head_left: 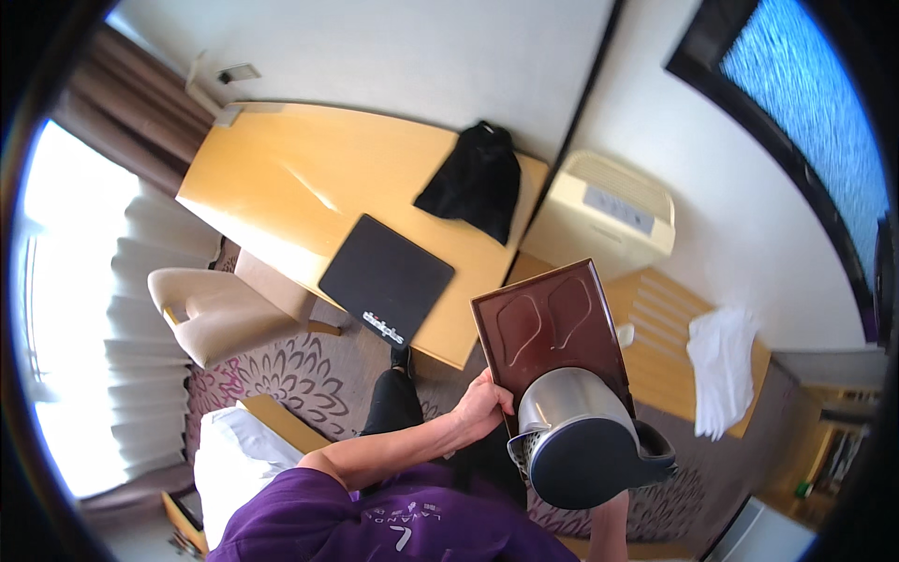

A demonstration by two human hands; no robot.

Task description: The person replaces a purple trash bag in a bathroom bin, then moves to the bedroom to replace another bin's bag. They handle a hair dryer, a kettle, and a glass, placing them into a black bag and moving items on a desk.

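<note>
My left hand (484, 405) grips the left edge of a dark red-brown tray (544, 327) with molded recesses. On the tray's near end stands an electric kettle (572, 446) with a brushed-metal body and a dark lid, its black handle pointing to the right. My right forearm reaches up below the kettle at the lower right; the right hand itself is hidden behind the kettle, so its grip cannot be seen.
Ahead stands a wooden desk (379, 154) bearing a black mat (386, 277) and a black cloth (477, 179). A beige chair (225, 309) is at left. At right are a cream appliance (604, 211), a wooden bench (657, 358) with a white cloth (721, 372), and a wall screen (808, 105).
</note>
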